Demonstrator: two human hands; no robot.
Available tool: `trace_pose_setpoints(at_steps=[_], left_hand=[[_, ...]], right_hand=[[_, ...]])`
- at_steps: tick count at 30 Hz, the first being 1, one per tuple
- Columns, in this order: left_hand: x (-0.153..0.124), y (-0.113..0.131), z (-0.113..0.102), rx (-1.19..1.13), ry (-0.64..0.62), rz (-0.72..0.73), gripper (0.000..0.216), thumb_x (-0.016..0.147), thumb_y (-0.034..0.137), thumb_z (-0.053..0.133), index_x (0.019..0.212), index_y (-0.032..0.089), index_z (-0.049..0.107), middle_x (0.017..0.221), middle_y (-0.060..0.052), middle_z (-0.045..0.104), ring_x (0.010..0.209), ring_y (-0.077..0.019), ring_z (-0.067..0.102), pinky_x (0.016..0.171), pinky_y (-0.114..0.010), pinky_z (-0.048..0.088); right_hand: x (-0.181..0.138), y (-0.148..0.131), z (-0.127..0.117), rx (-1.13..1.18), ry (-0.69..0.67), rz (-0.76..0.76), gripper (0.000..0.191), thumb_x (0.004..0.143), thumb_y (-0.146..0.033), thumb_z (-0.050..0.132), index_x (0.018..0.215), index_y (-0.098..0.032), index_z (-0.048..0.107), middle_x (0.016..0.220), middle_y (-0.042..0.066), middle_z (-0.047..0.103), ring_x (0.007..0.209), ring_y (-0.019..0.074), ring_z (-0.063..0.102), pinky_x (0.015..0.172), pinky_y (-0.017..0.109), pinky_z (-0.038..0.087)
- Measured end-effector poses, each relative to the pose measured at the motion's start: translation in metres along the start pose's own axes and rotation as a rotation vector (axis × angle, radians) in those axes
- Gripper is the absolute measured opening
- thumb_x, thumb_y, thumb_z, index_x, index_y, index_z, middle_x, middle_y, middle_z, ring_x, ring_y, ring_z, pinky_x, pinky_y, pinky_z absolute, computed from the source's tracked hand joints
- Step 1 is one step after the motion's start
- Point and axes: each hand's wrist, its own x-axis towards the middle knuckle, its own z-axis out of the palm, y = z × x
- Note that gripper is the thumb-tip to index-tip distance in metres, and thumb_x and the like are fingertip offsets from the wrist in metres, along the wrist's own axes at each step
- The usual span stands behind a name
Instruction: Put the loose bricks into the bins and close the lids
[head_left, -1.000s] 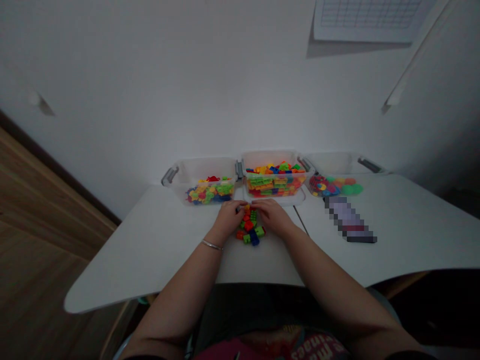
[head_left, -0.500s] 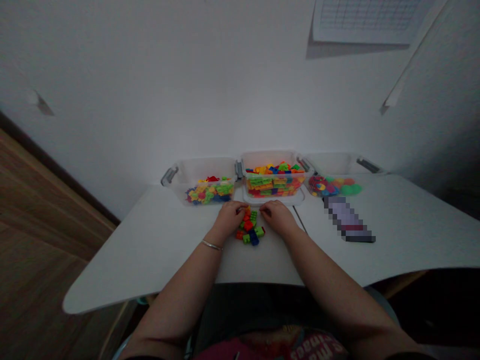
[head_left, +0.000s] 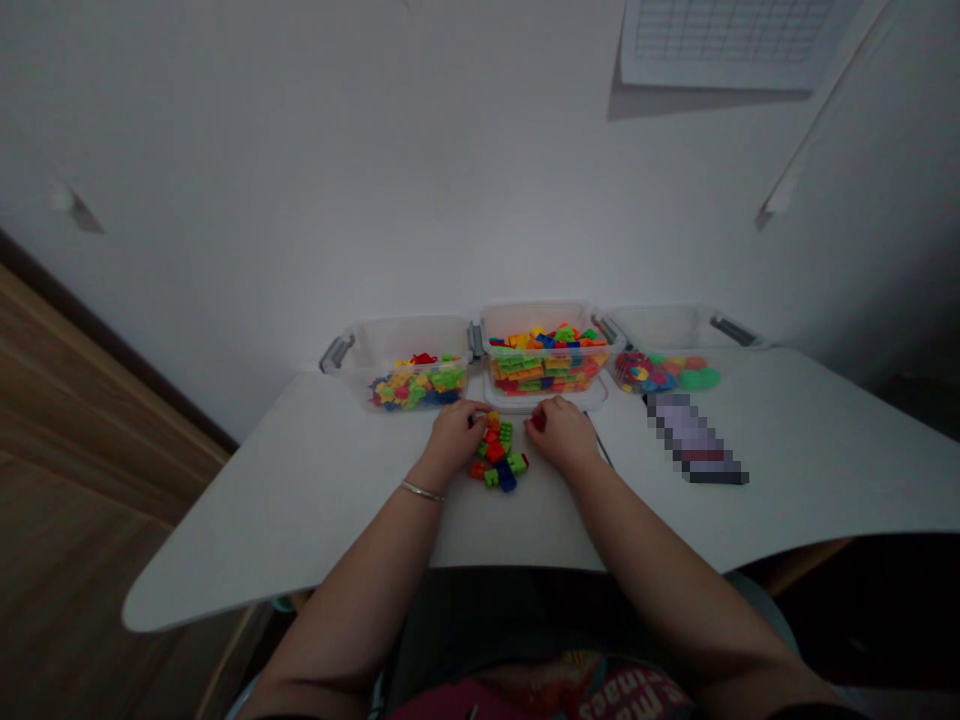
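Observation:
A small pile of plastic building blocks (head_left: pixel 496 453) in red, green, orange and dark blue lies on the white table (head_left: pixel 360 520) between my hands. My left hand (head_left: pixel 456 437), with a bracelet at the wrist, rests at the pile's upper left. Its fingers are curled together beside an orange block (head_left: pixel 493 420); what they pinch is hidden. To the right of the pile, my right hand (head_left: pixel 564 433) is closed with a red block (head_left: pixel 538 421) showing at its fingertips. That block is apart from the pile.
Three clear bins stand along the wall: a left bin (head_left: pixel 405 335) of knobbly pieces, a middle bin (head_left: pixel 536 315) of building blocks, and a right bin (head_left: pixel 660 325) of round coloured pieces. A blurred phone-like object (head_left: pixel 694 440) lies at right. Paper (head_left: pixel 720 45) hangs above.
My right hand has shifted slightly right, away from the pile, and a red block now shows in its fingers. My left hand has barely moved.

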Motion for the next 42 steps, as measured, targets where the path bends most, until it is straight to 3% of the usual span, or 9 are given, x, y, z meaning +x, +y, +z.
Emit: trace_pose_setpoints(at_steps=[11, 14, 17, 20, 23, 29, 32, 35, 42], left_hand=[[0.0, 0.001, 0.002, 0.008, -0.026, 0.017, 0.027, 0.082, 0.015, 0.055, 0.104, 0.015, 0.07, 0.105, -0.009, 0.072, 0.102, -0.022, 0.064, 0.098, -0.038, 0.047], [-0.001, 0.003, 0.0, 0.003, -0.03, 0.024, 0.027, 0.082, 0.013, 0.055, 0.104, 0.015, 0.071, 0.105, -0.01, 0.072, 0.103, -0.0219, 0.064, 0.099, -0.037, 0.047], [-0.001, 0.002, 0.0, 0.001, -0.031, 0.035, 0.028, 0.082, 0.013, 0.054, 0.104, 0.015, 0.071, 0.105, -0.009, 0.072, 0.103, -0.0215, 0.064, 0.098, -0.037, 0.048], [-0.002, -0.001, 0.001, 0.004, -0.029, 0.049, 0.027, 0.082, 0.014, 0.054, 0.103, 0.015, 0.071, 0.105, -0.009, 0.072, 0.102, -0.0213, 0.064, 0.098, -0.037, 0.048], [-0.003, -0.004, 0.001, 0.001, -0.035, 0.049, 0.027, 0.082, 0.014, 0.054, 0.103, 0.014, 0.071, 0.105, -0.01, 0.072, 0.103, -0.0213, 0.065, 0.099, -0.037, 0.048], [-0.005, -0.006, 0.0, -0.009, -0.042, 0.038, 0.027, 0.083, 0.016, 0.055, 0.105, 0.015, 0.07, 0.108, -0.01, 0.072, 0.105, -0.0213, 0.064, 0.1, -0.037, 0.048], [-0.004, -0.007, 0.001, -0.006, -0.044, 0.047, 0.026, 0.084, 0.016, 0.054, 0.104, 0.016, 0.07, 0.107, -0.009, 0.072, 0.105, -0.0208, 0.064, 0.1, -0.038, 0.047], [-0.003, -0.006, 0.002, -0.006, -0.054, 0.047, 0.027, 0.083, 0.015, 0.054, 0.105, 0.016, 0.07, 0.109, -0.009, 0.072, 0.106, -0.0208, 0.064, 0.101, -0.037, 0.047], [-0.004, -0.005, 0.004, -0.034, -0.055, 0.038, 0.028, 0.083, 0.014, 0.054, 0.106, 0.017, 0.07, 0.108, -0.009, 0.072, 0.106, -0.0206, 0.064, 0.099, -0.037, 0.047]], right_hand=[[0.003, 0.003, 0.013, 0.236, -0.017, -0.101, 0.017, 0.082, -0.031, 0.06, 0.091, -0.02, 0.068, 0.091, 0.008, 0.069, 0.087, 0.0208, 0.061, 0.077, 0.031, 0.047], [0.008, 0.004, 0.01, 0.445, 0.135, -0.146, 0.021, 0.082, -0.028, 0.059, 0.098, -0.019, 0.068, 0.088, 0.006, 0.068, 0.077, 0.0182, 0.061, 0.074, 0.032, 0.049], [0.015, 0.006, -0.005, 0.623, 0.402, -0.184, 0.022, 0.083, -0.03, 0.056, 0.098, -0.019, 0.068, 0.089, 0.007, 0.067, 0.073, 0.0171, 0.059, 0.072, 0.033, 0.052], [0.026, 0.01, -0.025, 0.749, 0.619, -0.139, 0.023, 0.084, -0.032, 0.056, 0.101, -0.02, 0.065, 0.098, 0.007, 0.065, 0.079, 0.0172, 0.06, 0.074, 0.034, 0.053], [0.041, 0.016, -0.039, 0.774, 0.71, -0.076, 0.022, 0.081, -0.03, 0.058, 0.1, -0.02, 0.063, 0.102, 0.008, 0.065, 0.086, 0.0183, 0.061, 0.078, 0.035, 0.054], [0.068, 0.021, -0.043, 0.672, 0.698, -0.001, 0.018, 0.078, -0.022, 0.056, 0.093, -0.018, 0.064, 0.106, 0.009, 0.069, 0.095, 0.0209, 0.063, 0.094, 0.042, 0.047], [0.068, 0.019, -0.04, 0.453, 0.636, -0.067, 0.022, 0.085, -0.022, 0.047, 0.091, -0.02, 0.068, 0.112, 0.007, 0.07, 0.108, 0.0212, 0.06, 0.11, 0.048, 0.029], [0.061, 0.018, -0.037, 0.228, 0.537, -0.115, 0.032, 0.092, -0.027, 0.042, 0.109, -0.022, 0.068, 0.123, 0.006, 0.066, 0.121, 0.0239, 0.052, 0.115, 0.052, 0.015], [0.057, 0.018, -0.037, 0.063, 0.43, -0.117, 0.04, 0.092, -0.035, 0.042, 0.122, -0.018, 0.063, 0.132, 0.01, 0.06, 0.124, 0.0285, 0.048, 0.114, 0.053, 0.015]])
